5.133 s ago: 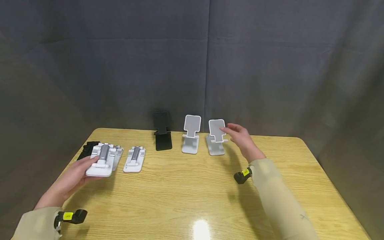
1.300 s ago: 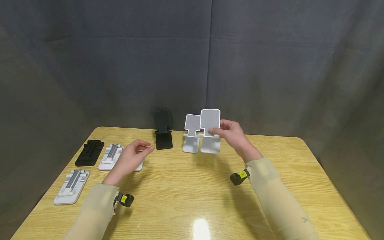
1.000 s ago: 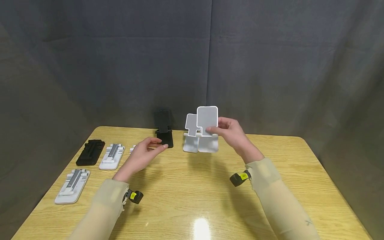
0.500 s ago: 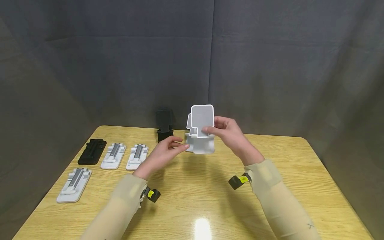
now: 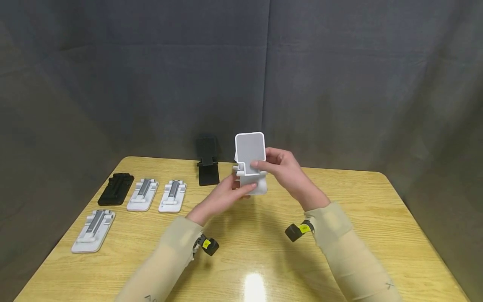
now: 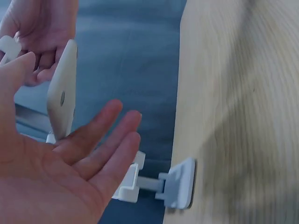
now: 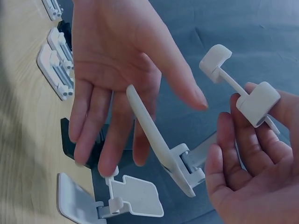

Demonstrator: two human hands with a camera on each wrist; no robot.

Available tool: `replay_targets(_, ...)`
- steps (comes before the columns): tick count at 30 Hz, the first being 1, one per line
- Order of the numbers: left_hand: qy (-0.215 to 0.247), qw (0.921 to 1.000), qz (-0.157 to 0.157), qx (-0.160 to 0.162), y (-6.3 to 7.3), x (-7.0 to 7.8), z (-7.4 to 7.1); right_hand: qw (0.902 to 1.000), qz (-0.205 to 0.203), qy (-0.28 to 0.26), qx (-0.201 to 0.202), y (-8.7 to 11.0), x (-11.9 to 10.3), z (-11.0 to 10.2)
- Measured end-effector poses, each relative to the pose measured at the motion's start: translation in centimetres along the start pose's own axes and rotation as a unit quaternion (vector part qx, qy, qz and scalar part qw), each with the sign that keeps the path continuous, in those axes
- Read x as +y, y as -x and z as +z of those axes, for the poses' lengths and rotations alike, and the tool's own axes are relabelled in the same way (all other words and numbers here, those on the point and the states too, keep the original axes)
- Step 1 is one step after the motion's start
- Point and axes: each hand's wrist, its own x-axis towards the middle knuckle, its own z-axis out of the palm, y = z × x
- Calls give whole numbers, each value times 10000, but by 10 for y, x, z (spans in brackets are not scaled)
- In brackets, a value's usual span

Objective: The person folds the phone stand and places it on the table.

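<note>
My right hand (image 5: 288, 174) pinches the upper plate of an unfolded white phone stand (image 5: 250, 147), raised above the table. My left hand (image 5: 222, 195) is at the stand's base, thumb in front. In the right wrist view, the left hand (image 7: 114, 60) has straight, spread fingers, and the base plate (image 7: 152, 130) stands edge-on between its thumb and fingers. A second unfolded white phone stand (image 7: 135, 196) stands on the table; from the head it is mostly hidden behind the held one. Left of it, at the back, stands an unfolded black phone stand (image 5: 209, 174).
On the left lie a folded black phone stand (image 5: 116, 189) and three folded white ones: a near one (image 5: 88, 243), a middle one (image 5: 140, 205) and a right one (image 5: 170, 206). A dark curtain (image 5: 339, 84) hangs behind the wooden table (image 5: 339, 260).
A folded white stand held by my left hand now lies at the front left. My right hand lifted the rightmost unfolded white stand and moved it left; my left hand came across to its base.
</note>
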Motion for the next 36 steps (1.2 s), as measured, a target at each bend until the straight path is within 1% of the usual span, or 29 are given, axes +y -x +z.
replay_targets(3,583,9982,51,-97,-2,-1,6,9999,-58,-106,13,0,0,2)
replay_targets(5,813,9966,29,-91,-3,-2,9,9998,-98,-157,8,0,1,3)
replay_targets(12,1213,9926,-22,-70,-3,-3,16,9996,-183,-202,-14,2,-2,5)
replay_targets(17,1580,9873,-115,-76,-2,-2,16,9989,-236,-377,144,3,-3,5)
replay_targets(23,1662,9858,-156,-183,1,-2,18,9985,-191,-263,432,3,-2,5)
replay_targets(26,1691,9854,-95,-184,1,-3,19,9982,-250,-164,523,3,-1,4)
replay_targets(31,1726,9848,11,-174,1,-3,21,9956,-312,253,841,2,0,1)
replay_targets(34,1741,9846,8,-168,1,-4,22,9957,-273,366,804,0,2,-1)
replay_targets(36,1754,9843,15,-187,1,-4,22,9975,-230,306,594,-1,4,-2)
